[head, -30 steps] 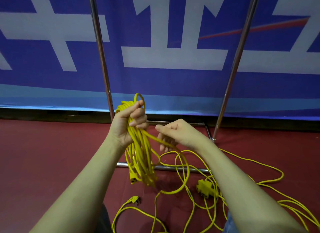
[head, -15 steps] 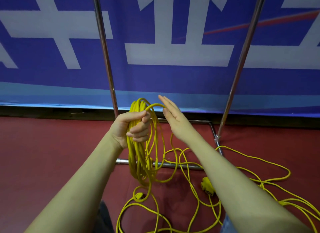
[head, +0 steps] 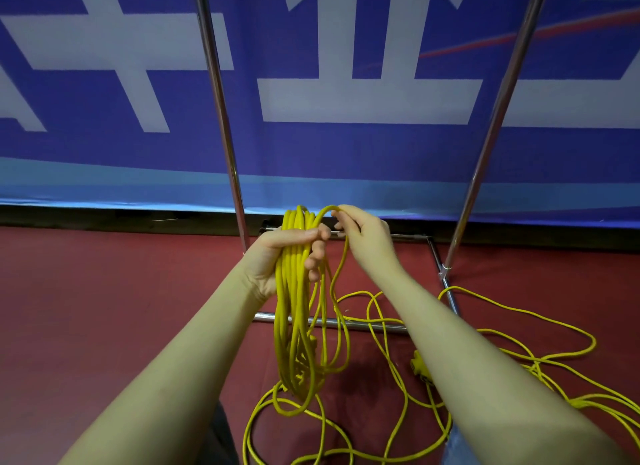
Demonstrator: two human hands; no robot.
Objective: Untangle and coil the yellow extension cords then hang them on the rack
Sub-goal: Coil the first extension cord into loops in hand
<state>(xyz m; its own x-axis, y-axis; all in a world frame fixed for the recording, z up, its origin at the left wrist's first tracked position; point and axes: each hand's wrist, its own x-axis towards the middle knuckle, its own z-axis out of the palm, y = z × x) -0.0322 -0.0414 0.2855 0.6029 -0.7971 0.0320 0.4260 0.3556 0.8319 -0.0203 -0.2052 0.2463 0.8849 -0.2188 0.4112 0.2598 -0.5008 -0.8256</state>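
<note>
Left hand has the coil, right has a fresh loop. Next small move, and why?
Probably lay the new loop pinched by the right hand into the left hand, beside the bundled coil of yellow extension cord it grips. The loop already arches level with the coil top, and loose yellow cord lies on the red floor.

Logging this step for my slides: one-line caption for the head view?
Left hand grips the cord coil while the right hand pinches a new loop at its top, before the rack.

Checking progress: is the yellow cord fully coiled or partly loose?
Partly loose: left hand grips a coil, but cord sprawls on the floor.
</note>
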